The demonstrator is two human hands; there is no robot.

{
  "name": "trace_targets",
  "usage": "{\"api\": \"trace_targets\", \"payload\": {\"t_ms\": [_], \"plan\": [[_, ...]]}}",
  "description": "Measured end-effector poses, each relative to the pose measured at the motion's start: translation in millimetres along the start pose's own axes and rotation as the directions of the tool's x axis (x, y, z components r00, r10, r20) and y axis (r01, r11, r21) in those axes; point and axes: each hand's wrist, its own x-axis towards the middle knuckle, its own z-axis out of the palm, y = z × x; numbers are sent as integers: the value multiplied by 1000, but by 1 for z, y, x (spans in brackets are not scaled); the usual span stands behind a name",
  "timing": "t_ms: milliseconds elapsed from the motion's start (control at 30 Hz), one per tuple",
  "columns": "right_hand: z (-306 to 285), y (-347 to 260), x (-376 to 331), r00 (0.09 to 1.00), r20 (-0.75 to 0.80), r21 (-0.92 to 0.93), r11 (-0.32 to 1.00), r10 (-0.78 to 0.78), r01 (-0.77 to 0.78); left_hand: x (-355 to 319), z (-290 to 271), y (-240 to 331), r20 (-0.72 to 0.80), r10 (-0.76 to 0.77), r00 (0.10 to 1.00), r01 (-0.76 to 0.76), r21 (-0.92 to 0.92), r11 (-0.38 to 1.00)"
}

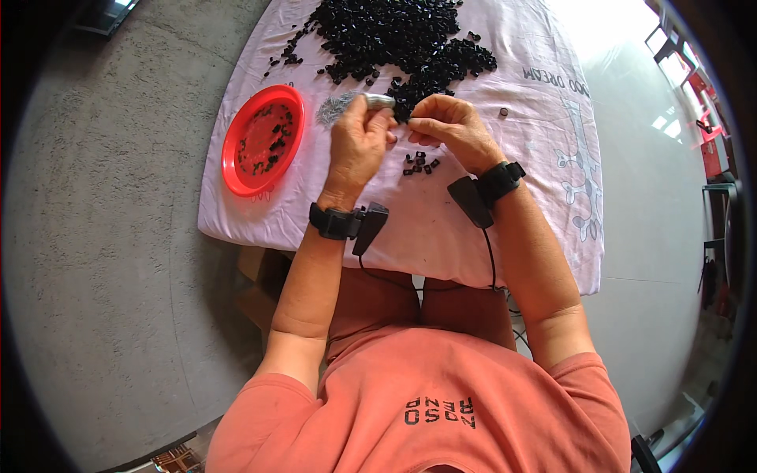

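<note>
My left hand is closed around a short silver metal piece with a rounded shape, its kind unclear. Close beside it, my right hand pinches thumb and forefinger together; whatever lies between those fingertips is too small to name. Both hands meet just in front of a large heap of small black plastic parts. A scatter of thin silver metal pieces lies by my left knuckles. Several loose black square parts rest on the cloth below my fingers.
A red round plate holding several black parts stands at the left of the pink printed cloth over the table. Right of my right hand sits a small round dark piece. Black devices with cables are strapped to both wrists.
</note>
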Motion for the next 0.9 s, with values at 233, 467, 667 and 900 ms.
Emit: {"api": "trace_targets", "payload": {"t_ms": [233,467,667,900], "plan": [[-4,-2,2,991,-125,103,993,-36,49,3,-71,-56,-125,114,986,-38,496,868],[-6,4,3,990,-140,129,991,-1,20,-2,-67,-80,-58,133,989,-57,685,726],[-7,3,4,987,-160,235,972,12,26,2,-58,-86,5,197,980,-135,742,656],[-7,0,3,987,-159,209,977,-1,35,-2,-64,-81,-29,181,983,-113,676,728]]}}
